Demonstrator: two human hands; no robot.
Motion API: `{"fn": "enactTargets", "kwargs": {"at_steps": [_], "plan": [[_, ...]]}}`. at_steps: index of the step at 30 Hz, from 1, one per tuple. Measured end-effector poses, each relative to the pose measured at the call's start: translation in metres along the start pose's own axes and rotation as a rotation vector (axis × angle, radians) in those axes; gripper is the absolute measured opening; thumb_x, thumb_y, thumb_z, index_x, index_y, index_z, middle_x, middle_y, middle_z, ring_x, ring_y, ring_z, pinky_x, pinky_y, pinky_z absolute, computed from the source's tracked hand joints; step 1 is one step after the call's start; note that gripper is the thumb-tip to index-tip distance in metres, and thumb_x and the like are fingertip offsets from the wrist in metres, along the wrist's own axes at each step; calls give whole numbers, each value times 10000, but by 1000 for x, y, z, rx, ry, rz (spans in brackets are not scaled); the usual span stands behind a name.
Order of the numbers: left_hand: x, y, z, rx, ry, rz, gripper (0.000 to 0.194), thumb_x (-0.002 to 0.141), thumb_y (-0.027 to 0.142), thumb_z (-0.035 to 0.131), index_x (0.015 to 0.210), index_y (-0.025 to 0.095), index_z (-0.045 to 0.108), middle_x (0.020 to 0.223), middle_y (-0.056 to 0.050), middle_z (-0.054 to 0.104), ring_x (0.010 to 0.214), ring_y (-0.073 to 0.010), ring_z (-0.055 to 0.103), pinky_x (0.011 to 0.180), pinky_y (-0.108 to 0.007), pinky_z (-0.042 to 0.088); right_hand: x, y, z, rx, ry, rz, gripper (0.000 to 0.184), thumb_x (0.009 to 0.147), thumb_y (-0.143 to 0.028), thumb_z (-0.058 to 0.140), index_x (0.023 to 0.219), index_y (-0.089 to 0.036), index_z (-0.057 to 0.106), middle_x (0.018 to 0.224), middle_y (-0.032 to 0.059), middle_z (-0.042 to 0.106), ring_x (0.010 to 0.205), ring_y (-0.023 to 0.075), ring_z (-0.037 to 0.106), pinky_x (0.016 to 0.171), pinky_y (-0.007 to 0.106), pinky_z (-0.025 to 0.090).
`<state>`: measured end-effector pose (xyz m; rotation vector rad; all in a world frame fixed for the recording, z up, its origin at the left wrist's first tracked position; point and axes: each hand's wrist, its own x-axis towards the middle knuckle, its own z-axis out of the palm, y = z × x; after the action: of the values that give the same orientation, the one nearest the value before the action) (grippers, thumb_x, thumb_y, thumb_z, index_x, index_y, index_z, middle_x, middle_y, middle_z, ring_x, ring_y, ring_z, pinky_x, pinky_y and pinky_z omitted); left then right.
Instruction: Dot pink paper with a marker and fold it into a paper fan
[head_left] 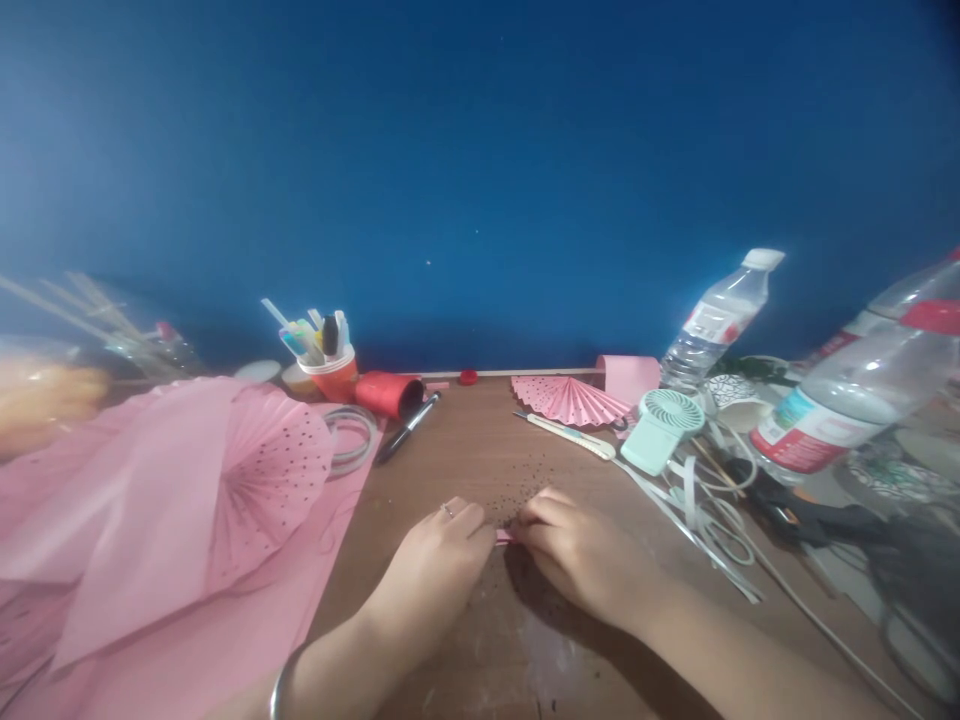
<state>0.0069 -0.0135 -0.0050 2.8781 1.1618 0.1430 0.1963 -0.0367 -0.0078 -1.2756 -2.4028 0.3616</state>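
Note:
My left hand (pixel 442 545) and my right hand (pixel 564 545) are close together over the middle of the brown table (pixel 450 460). Both have their fingers closed on a narrow folded strip of pink paper (pixel 505 537); only a short piece of it shows between them. Small dark specks (pixel 534 480) lie scattered on the wood around and beyond the fingers. At the left lies a pleated pink paper fan (pixel 277 470) dotted with dark marks, partly under a plain pink sheet (pixel 146 510). Another pleated fan (pixel 566 398) rests at the back, beyond my right hand.
A cup of pens (pixel 330 375), a red cylinder (pixel 388 395) and a black pen (pixel 409 428) lie back left. A utility knife (pixel 574 437), mint handheld fan (pixel 661 432), white cables (pixel 724 530), and plastic bottles (pixel 716 315) crowd the right. A blue wall (pixel 480 180) stands behind.

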Motion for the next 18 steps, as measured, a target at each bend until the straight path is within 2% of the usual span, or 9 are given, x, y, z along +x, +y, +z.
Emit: {"fn": "enactTargets", "kwargs": {"at_steps": [7,13,18], "plan": [[-1,0,4,92,-30,75,113,771,98,467,706,172,522,762,-32,480,734,-189,447,600,-313,398,2,14,2,152,-8,22,201,837,-169,458,828,-215,654,808,15,596,796,137,510,706,253,397],[0,1,7,77,-37,97,115,745,61,487,737,168,526,771,-26,481,747,-189,446,614,-314,400,3,10,-9,90,-88,-2,226,843,-164,437,800,-207,654,767,31,578,799,157,499,658,256,391],[2,5,2,91,-44,118,154,772,52,443,743,163,546,733,-30,483,735,-191,454,607,-315,406,3,10,-10,54,-108,-22,198,839,-169,453,818,-203,647,771,29,567,800,156,490,661,257,393]]}}
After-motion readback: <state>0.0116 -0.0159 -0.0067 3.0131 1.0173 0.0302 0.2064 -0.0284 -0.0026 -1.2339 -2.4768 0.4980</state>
